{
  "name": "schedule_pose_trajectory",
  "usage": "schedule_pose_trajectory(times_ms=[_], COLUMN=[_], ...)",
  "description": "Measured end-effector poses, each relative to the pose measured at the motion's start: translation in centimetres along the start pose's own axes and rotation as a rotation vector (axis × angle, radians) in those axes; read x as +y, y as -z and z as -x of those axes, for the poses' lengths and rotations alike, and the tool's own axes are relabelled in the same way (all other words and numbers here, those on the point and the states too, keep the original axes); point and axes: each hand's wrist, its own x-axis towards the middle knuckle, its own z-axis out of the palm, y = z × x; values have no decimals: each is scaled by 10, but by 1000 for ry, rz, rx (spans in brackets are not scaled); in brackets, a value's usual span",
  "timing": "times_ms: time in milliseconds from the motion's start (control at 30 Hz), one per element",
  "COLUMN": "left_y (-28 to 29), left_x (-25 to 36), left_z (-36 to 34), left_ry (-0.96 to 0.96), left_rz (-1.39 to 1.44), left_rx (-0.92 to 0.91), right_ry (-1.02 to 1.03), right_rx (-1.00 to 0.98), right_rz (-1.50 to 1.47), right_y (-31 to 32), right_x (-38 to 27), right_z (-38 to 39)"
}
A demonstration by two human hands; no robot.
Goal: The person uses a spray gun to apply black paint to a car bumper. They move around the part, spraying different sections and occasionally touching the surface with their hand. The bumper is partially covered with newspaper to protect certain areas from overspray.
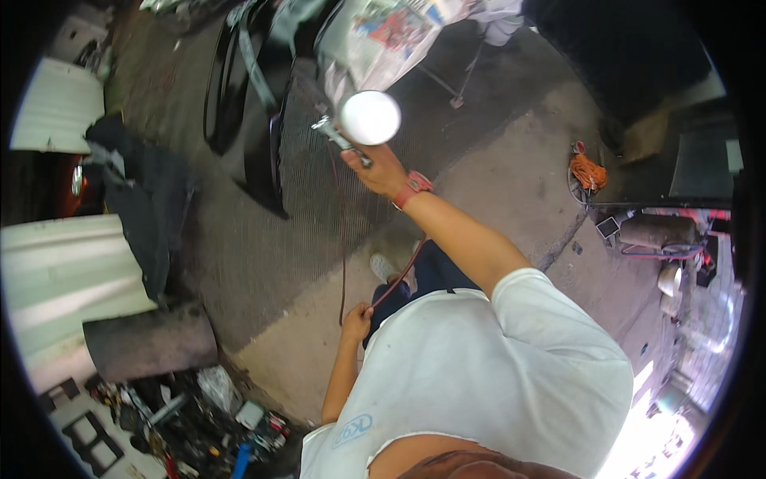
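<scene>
My right hand (380, 172), with a red watch at its wrist, is stretched out ahead and closed round a spray gun (341, 140). The gun is silver metal, with a round white cup (371, 117) on top. Down by my hip, my left hand (357, 319) is closed on a thin dark red hose (401, 274). That hose loops past my leg, and a length of it hangs below the gun. Beyond the gun's nozzle stand glossy black curved panels (275, 144), like car body parts. Newspaper sheets (383, 44) cover something just behind the cup.
A thin-legged stand (456, 101) is at the far side. An orange coiled cord (589, 172) lies on the right. At left are a dark cloth (144, 188), a brown drum-shaped object (152, 342) and a heap of assorted items (203, 423).
</scene>
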Motion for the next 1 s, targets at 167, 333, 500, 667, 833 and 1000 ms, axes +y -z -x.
schedule_pose_trajectory(times_ms=[167,333,500,667,833,1000], left_y=[33,34,0,-46,-82,-108], left_x=[18,142,220,281,390,426], left_z=[-35,-72,-134,-214,-244,-281], left_ry=[100,234,154,13,16,-7], left_rz=[-26,-200,-334,-428,-297,-119], left_rx=[-66,-62,-84,-88,-84,-118], right_ry=[-155,-358,-504,-535,-514,-428], right_rx=[427,762,886,835,744,647], right_rz=[-245,-300,-235,-265,-360,-475], right_y=[150,292,403,505,579,617], right_x=[6,75,141,187,227,272], right_z=[3,36,59,18,-66,-175])
